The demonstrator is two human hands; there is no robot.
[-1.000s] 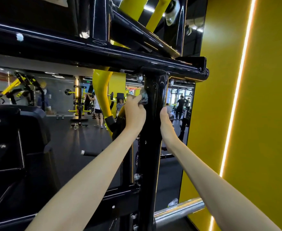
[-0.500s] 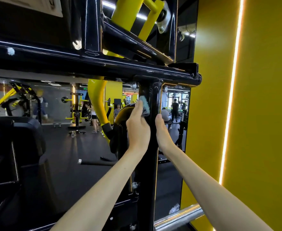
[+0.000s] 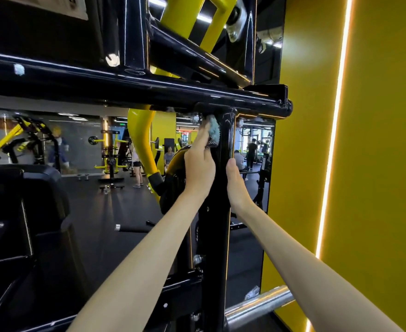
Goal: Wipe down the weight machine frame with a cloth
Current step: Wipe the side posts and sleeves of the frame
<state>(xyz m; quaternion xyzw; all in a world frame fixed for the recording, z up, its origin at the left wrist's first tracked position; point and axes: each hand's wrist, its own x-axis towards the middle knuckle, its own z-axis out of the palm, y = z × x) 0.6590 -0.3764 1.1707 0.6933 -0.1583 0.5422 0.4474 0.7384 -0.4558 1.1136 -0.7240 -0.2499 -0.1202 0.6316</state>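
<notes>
The weight machine frame is glossy black: a vertical post [image 3: 217, 236] runs up the middle and meets a horizontal top bar [image 3: 149, 89]. My left hand [image 3: 200, 164] presses a grey-blue cloth [image 3: 213, 130] with straight fingers against the left face of the post, just under the joint with the top bar. My right hand [image 3: 236, 185] rests against the right side of the post, lower than the cloth; its fingers are hidden behind the post.
A yellow wall [image 3: 377, 164] with a lit vertical strip stands close on the right. A chrome bar [image 3: 259, 305] sticks out low on the right. A black padded seat [image 3: 22, 224] is at left. Behind, a mirror shows yellow machines and people.
My left hand has slid the cloth up the post, from mid-height to just under the top bar. My right hand has stayed at the right side of the post.
</notes>
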